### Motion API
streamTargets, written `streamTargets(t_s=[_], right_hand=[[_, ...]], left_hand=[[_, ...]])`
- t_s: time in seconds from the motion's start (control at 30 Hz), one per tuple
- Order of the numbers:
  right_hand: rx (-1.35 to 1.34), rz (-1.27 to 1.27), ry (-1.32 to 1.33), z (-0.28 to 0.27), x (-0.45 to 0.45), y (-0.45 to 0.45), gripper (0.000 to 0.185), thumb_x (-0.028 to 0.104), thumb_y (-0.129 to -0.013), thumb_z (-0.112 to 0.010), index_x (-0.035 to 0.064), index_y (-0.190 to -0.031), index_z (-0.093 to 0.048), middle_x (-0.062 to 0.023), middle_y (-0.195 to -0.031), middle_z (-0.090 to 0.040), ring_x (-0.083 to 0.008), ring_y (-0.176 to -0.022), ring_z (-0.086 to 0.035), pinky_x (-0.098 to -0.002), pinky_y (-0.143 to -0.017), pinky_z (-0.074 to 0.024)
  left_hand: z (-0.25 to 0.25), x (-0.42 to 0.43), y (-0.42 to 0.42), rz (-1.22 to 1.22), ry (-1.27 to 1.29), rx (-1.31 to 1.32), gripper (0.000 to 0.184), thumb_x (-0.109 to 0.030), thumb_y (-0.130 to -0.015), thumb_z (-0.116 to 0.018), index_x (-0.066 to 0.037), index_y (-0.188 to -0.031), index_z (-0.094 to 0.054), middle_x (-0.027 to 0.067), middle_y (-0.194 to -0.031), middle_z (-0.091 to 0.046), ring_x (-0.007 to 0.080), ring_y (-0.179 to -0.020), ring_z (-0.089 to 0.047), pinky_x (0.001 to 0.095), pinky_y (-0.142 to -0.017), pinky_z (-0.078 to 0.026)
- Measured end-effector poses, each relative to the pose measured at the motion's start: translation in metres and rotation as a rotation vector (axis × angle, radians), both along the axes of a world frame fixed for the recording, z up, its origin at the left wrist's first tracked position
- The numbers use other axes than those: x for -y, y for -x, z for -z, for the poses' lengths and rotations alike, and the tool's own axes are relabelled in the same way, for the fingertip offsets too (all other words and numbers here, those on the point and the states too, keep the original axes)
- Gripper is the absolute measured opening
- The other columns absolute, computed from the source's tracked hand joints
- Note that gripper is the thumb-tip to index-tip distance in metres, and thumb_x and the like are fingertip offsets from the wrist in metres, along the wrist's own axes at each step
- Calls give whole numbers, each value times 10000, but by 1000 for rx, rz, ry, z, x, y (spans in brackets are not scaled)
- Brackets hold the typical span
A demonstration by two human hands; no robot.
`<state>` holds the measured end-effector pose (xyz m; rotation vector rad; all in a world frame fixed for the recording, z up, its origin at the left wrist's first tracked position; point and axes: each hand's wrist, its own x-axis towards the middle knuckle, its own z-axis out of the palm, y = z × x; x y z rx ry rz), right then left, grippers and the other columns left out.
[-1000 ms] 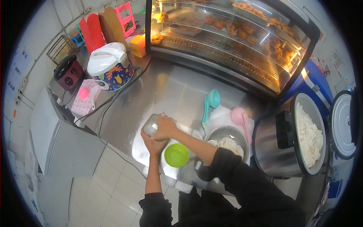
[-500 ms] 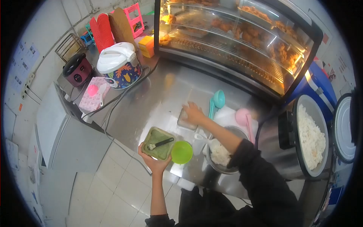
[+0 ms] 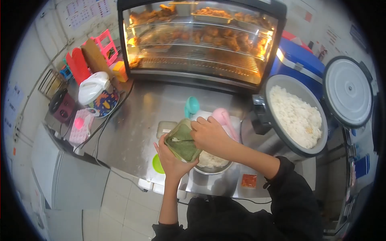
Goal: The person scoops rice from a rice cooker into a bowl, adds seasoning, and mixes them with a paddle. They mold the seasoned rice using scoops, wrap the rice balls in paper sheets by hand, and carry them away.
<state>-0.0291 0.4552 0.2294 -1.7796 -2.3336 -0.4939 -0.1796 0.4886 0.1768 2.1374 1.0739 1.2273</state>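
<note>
My left hand (image 3: 175, 160) is wrapped round a square green container (image 3: 185, 150), tilted above the counter. A spoon (image 3: 175, 139) lies inside it, its pale bowl showing. Closed fingers of my right hand (image 3: 209, 136) are at the container's right side, on the spoon's dark handle, mostly hidden. Below the container, a metal bowl (image 3: 213, 172) holds white rice (image 3: 213, 161). A bright green cup (image 3: 158, 164) stands left of my left hand. Behind the container lie a clear flat lid (image 3: 164, 129), a turquoise scoop (image 3: 192, 105) and a pink scoop (image 3: 222, 116).
A heated display case (image 3: 193, 78) with fried food stands at the back. On the right is a large open rice cooker (image 3: 295, 116). A red sachet (image 3: 249, 180) lies near the front edge. A patterned pot (image 3: 100, 96) and cables (image 3: 106, 120) are at left.
My right hand has left the flat lid and moved to the spoon in the container. My left hand has raised and tilted the container, bringing it rightward over the bowl. The view has turned right.
</note>
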Motion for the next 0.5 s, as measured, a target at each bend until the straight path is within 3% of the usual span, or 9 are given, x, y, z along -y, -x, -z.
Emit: streamTargets(t_s=[0.17, 0.37, 0.5], right_hand=[[8, 19, -36, -1, 41, -34, 106, 176, -617, -606, 108, -694, -584, -2, -723, -505, -162, -749, -516, -303, -632, -370], [-42, 209, 91, 10, 88, -53, 156, 134, -686, -576, 108, -823, -507, -17, -681, -521, -178, -607, -565, -304, -515, -441], [-318, 101, -58, 53, 107, -48, 119, 120, -721, -546, 79, -832, -528, -50, -653, -553, -186, -668, -603, -297, -515, -472]], left_hand=[[3, 26, -32, 97, -4, -70, 1011, -349, -409, -792, -37, -1229, -290, 117, -1148, -410, 295, -1086, -442, 572, -1034, -112], [11, 42, -50, 123, -6, -141, 1020, -377, -402, -794, -25, -1223, -301, 127, -1169, -399, 296, -1106, -426, 573, -1032, -122], [24, 37, -55, 108, -32, -213, 999, -388, -412, -787, -35, -1219, -317, 118, -1175, -402, 292, -1109, -427, 584, -1025, -128]])
